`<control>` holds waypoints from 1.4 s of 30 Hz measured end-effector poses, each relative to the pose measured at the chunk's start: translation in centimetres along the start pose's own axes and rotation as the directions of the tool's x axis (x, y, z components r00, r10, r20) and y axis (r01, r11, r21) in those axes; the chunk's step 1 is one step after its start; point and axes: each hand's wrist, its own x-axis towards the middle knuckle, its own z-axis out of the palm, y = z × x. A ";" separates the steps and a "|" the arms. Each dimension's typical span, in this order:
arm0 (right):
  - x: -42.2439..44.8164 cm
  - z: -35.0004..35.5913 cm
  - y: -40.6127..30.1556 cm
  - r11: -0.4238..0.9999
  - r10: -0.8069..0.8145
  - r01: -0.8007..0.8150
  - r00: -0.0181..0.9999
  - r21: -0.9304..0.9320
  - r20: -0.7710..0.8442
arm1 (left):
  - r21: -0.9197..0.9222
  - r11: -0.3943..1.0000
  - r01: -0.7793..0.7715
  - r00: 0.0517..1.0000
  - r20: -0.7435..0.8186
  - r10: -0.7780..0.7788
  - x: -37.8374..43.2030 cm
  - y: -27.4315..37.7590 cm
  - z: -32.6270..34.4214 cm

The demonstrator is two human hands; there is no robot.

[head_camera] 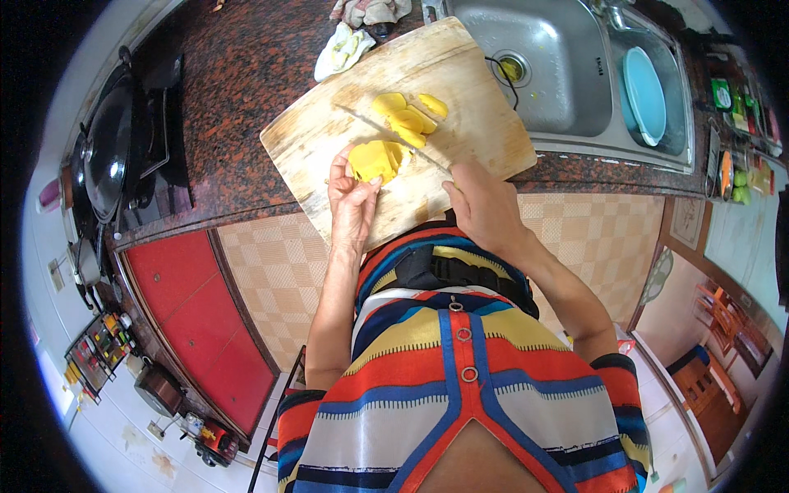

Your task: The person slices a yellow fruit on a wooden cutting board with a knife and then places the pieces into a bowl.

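A wooden cutting board (308, 135) lies tilted across the counter's front edge, one corner near the sink. On its left part, my left hand (352, 200) grips a yellow piece of food (373, 161), perhaps mango or a peeled root, which has cut slices at its right side. My right hand (484, 206) is closed on the handle of a kitchen knife (433, 159), whose blade points up and left over the board, just right of and above the held piece. Several yellow slices (389, 103) lie beyond the blade, some overlapping. The knife's handle is mostly hidden in my fingers.
A steel sink (555, 68) with yellow scraps at its drain adjoins the board on the right; a blue basin (644, 95) stands in the second bowl. A stained white cloth (345, 50) lies at the board's far edge. A lidded black wok (108, 145) is on the stove at the left.
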 end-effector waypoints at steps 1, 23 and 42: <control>-0.5 0.1 0.0 1.000 -0.005 0.005 1.000 -0.030 0.014 | 0.001 1.000 -0.001 1.000 -0.005 0.001 0.0 -0.1 0.1; -2.2 0.4 -1.9 0.956 -0.159 0.156 0.987 -0.249 0.010 | -0.125 0.989 0.075 0.996 -0.034 -0.079 -0.2 -0.7 0.1; -2.0 2.1 -0.9 0.944 -0.138 0.118 0.990 -0.307 -0.044 | -0.035 0.993 0.109 0.992 -0.058 -0.110 0.6 -1.0 -0.2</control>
